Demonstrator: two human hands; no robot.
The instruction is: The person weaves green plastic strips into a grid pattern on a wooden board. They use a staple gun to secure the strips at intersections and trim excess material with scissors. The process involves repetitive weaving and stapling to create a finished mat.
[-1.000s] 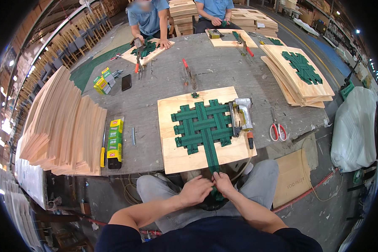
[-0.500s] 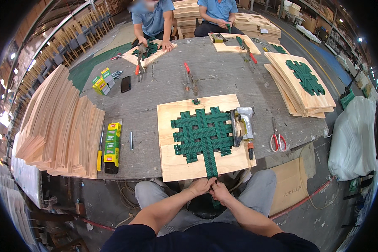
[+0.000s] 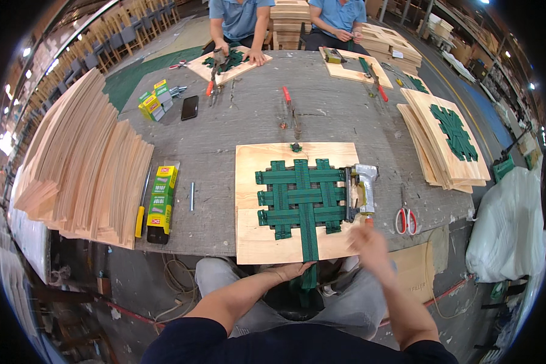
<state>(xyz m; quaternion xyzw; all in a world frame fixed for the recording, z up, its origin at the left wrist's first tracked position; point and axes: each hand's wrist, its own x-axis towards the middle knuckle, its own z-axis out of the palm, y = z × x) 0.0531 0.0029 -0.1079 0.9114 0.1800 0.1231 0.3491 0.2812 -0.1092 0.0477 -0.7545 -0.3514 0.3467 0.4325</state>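
Green webbing (image 3: 300, 200) is woven in a lattice on a square plywood panel (image 3: 252, 242) that lies at the near edge of the grey counter (image 3: 242, 130), and one long strap (image 3: 309, 242) runs down over that edge toward my lap. My left hand (image 3: 294, 271) sits just below the panel's front edge with its fingers pinching the strap; my right hand (image 3: 369, 244) hovers blurred over the panel's near right corner, and I cannot tell whether its fingers are spread or closed. A silver staple gun (image 3: 359, 193) lies on the panel's right side, touching the webbing, and red-handled scissors (image 3: 405, 219) lie just beside the panel on the counter. As for packages, a long yellow and green box (image 3: 162, 195) with red patches on its label lies left of the panel, next to the stack of curved plywood (image 3: 85, 164), with a yellow-handled tool (image 3: 141, 219) along its left side. Farther back on the left, small yellow and green boxes (image 3: 151, 100) sit in a cluster near a black phone (image 3: 189, 107). At the right, off the counter, a white sack (image 3: 509, 230) bulges; what it holds is hidden. A pile of finished panels (image 3: 449, 142) rests at the right edge, the top one carrying green webbing. Across the counter, two other people (image 3: 239, 18) in blue shirts work at their own panels.
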